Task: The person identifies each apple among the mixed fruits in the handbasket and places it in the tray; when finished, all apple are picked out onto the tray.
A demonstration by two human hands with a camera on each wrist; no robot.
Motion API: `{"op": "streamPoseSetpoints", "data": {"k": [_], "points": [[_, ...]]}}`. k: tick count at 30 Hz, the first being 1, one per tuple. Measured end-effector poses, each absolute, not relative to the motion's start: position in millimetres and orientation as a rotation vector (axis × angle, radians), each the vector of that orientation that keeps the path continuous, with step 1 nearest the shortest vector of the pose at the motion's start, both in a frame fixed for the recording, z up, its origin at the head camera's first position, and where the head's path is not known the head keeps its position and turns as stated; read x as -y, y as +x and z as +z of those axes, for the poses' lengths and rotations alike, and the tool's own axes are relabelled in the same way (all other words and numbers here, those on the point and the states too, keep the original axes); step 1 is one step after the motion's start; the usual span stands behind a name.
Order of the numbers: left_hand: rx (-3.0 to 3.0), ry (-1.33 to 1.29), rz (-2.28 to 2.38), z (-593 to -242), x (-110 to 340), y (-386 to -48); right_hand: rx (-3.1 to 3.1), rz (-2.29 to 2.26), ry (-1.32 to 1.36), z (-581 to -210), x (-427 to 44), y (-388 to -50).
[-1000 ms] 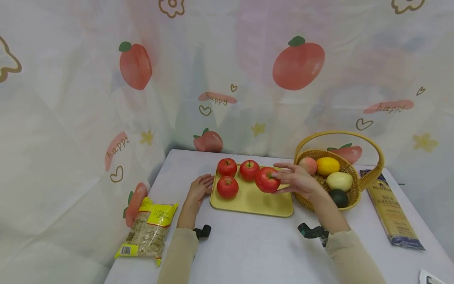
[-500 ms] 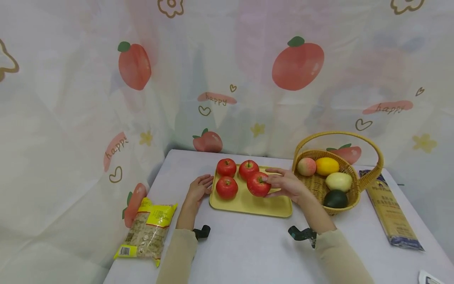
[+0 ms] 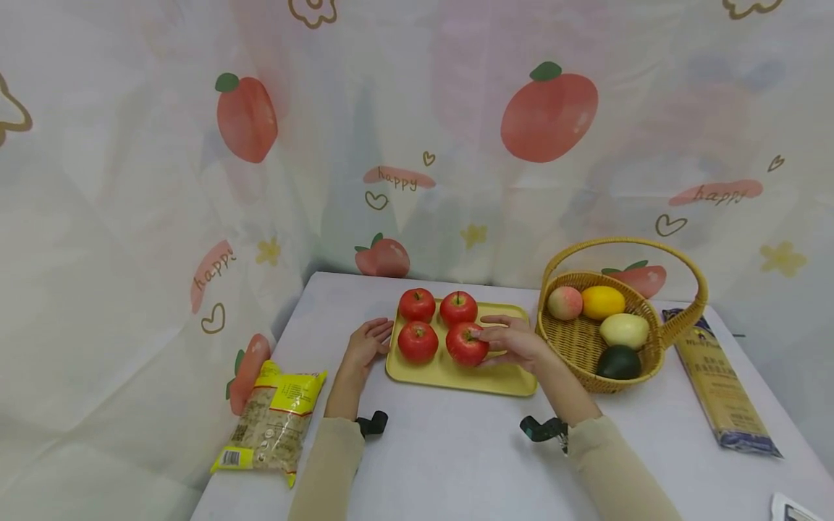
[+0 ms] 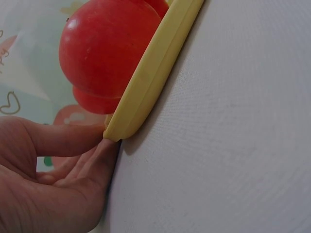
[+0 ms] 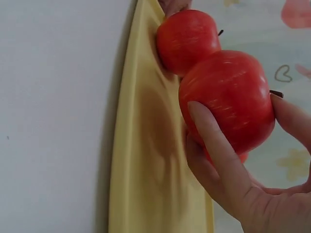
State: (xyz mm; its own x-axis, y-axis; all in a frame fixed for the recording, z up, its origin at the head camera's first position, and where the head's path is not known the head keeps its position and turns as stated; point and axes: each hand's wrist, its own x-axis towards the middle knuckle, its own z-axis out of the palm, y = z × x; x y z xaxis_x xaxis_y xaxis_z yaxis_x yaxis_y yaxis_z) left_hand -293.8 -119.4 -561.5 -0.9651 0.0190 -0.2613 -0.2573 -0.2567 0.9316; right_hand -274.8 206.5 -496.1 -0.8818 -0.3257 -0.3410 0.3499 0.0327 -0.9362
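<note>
My right hand (image 3: 519, 346) grips a red apple (image 3: 460, 350) low over the yellow tray (image 3: 504, 381); in the right wrist view, thumb and fingers lie around the apple (image 5: 226, 97), with a shadow on the tray below. Three other red apples sit on the tray's left half: a back-left apple (image 3: 417, 305), a back apple (image 3: 458, 307) and a front-left apple (image 3: 418, 343). At the tray's left end, my left hand (image 3: 366, 346) pinches the rim between thumb and fingers, plain in the left wrist view at the tray's corner (image 4: 126, 124).
Right of the tray stands a wicker basket (image 3: 573, 347) with a tall handle, holding a peach (image 3: 565, 303), a lemon (image 3: 602, 302), a pale yellow fruit (image 3: 624, 331) and a dark green fruit (image 3: 618, 362). A long packet (image 3: 723, 391) lies far right, a yellow bag (image 3: 272, 423) at left.
My right hand has carried the apple left and down, from the tray's right half to beside the front-left apple. The left hand stays at the rim.
</note>
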Motion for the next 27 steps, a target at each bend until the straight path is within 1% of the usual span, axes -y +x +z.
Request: {"op": "streamPoseSetpoints", "data": {"k": [6, 14, 22, 27], "points": [[-1.800, -0.292, 2.344, -561, 119, -294, -1.846, -1.904, 0.081, -511, -207, -282], [-1.796, -0.305, 2.354, -564, 118, -294, -1.882, -1.866, 0.114, -512, -203, -280], [-1.794, -0.304, 2.348, -563, 118, -295, -1.958, -1.850, 0.236, -506, -196, -276], [-1.803, -0.309, 2.338, -563, 118, -295, -1.952, -1.888, 0.214, -508, -199, -276]]}}
